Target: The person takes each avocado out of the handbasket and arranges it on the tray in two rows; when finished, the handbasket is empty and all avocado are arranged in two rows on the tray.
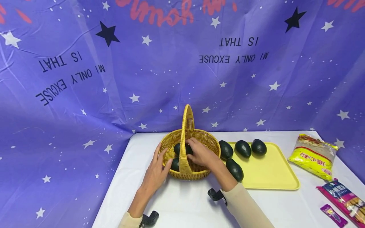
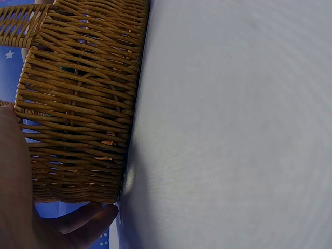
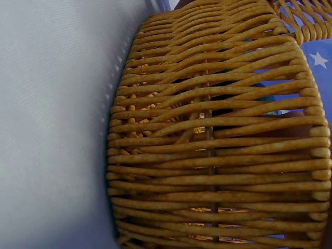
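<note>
Inside the oval yellow-brown wicker basket, a glossy, smooth, blackish-green oval avocado lies behind the arched handle with its long axis running roughly left to right across the head view; which end is narrower cannot be told. The right hand pinches it between thumb and fingers at its right end, while the left hand rests with spread fingers against the basket's left rim. Just nearer the person, a second dark avocado sits in the basket, partly hidden by the handle.
</note>
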`<state>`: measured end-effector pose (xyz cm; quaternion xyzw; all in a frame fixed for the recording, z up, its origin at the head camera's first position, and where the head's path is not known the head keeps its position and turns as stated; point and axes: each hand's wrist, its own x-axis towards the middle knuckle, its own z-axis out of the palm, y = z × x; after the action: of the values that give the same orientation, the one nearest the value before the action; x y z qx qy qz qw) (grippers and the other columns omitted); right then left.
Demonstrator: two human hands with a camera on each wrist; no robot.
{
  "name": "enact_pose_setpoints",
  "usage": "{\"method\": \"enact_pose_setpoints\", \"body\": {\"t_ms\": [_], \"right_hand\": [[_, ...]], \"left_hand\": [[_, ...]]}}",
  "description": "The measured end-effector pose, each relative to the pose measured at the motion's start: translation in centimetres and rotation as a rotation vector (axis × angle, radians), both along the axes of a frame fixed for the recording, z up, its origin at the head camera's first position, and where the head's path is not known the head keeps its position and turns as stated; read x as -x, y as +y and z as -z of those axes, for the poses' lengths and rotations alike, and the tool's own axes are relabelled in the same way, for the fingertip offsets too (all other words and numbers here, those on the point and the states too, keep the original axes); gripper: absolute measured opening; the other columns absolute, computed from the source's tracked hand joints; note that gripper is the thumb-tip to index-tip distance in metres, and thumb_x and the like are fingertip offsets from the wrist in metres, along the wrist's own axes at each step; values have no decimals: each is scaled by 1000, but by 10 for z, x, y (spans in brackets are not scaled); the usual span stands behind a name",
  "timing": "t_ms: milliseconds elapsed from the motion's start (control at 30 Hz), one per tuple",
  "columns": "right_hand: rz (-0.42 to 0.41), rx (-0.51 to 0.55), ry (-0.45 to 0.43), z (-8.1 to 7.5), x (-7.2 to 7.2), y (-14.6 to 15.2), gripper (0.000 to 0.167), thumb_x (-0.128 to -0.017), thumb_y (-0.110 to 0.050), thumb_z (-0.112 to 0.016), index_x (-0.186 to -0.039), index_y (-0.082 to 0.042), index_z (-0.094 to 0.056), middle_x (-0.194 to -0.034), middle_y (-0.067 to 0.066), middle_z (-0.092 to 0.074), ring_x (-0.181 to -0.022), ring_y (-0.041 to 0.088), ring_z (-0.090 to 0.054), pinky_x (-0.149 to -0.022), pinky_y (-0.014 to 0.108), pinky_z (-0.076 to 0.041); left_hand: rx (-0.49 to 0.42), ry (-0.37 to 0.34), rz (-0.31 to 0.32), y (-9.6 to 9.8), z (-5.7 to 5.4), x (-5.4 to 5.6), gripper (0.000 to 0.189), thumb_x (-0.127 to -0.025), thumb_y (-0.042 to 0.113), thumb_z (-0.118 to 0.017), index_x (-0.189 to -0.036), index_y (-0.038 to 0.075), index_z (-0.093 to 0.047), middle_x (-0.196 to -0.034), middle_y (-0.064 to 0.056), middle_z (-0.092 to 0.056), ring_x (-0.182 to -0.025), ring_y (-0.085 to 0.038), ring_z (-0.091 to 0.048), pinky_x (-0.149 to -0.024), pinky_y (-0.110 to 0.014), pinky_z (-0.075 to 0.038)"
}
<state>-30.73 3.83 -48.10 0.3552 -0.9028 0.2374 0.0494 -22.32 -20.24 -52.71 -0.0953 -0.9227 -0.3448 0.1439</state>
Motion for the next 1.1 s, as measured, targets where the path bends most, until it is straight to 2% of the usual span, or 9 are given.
{"method": "enact_pose_setpoints", "body": {"t_ms": [267, 567, 1100], "right_hand": [[9, 12, 0, 1, -4, 4, 56, -97, -12, -82, -145, 2, -56, -138, 16, -61, -125, 30, -65, -107, 43, -54], [22, 57, 2, 5, -10, 11, 57, -96, -14, -84, -145, -1, -58, -137, 17, -63, -126, 31, -65, -110, 45, -52], [39, 99, 15, -3, -21, 24, 58, -97, -17, -84, -147, -3, -58, -139, 14, -62, -128, 30, -64, -108, 45, -53]], "left_hand": [[6, -8, 0, 1, 0, 1, 64, -114, 53, -46, -165, 13, -44, -181, -5, -15, -144, -43, -52, -108, -63, -49], [-2, 6, 2, 0, 0, 0, 63, -114, 50, -49, -164, 12, -45, -181, -5, -16, -143, -43, -53, -108, -62, -50], [-10, 16, 4, 1, -1, 0, 63, -114, 49, -49, -164, 12, -45, -180, -7, -17, -145, -45, -51, -109, -63, -48]]}}
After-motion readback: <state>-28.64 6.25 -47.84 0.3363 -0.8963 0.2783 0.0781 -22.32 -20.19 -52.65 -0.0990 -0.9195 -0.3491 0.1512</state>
